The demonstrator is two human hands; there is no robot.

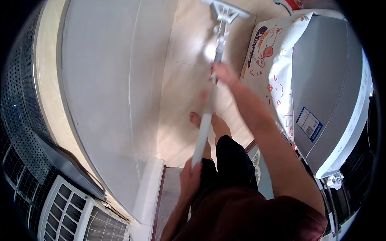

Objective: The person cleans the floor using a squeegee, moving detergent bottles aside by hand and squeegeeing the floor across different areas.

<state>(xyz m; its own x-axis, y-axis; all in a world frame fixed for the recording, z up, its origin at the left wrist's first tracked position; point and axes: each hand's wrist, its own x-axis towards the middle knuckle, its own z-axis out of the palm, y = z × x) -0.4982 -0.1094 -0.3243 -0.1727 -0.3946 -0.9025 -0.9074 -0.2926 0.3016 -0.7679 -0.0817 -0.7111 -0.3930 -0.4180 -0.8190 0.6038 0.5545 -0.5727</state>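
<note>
A long-handled mop (204,130) with a white and grey pole runs up the middle of the view to a flat, wide head (226,11) at the top, over the beige tiled floor (181,76). Around the lower end of the pole, the fingers of my left hand (189,176) are wrapped. My right hand (223,74) grips the pole farther up, near its grey upper section. Both my hands are slightly blurred. My bare feet (195,119) stand on the tiles below the pole.
A grey and white appliance (321,80) stands at the right, beside a white cover (281,64) with cat drawings. Along the left runs a large grey panel (104,80) with a cream edge. A white grid frame (62,207) lies at the lower left.
</note>
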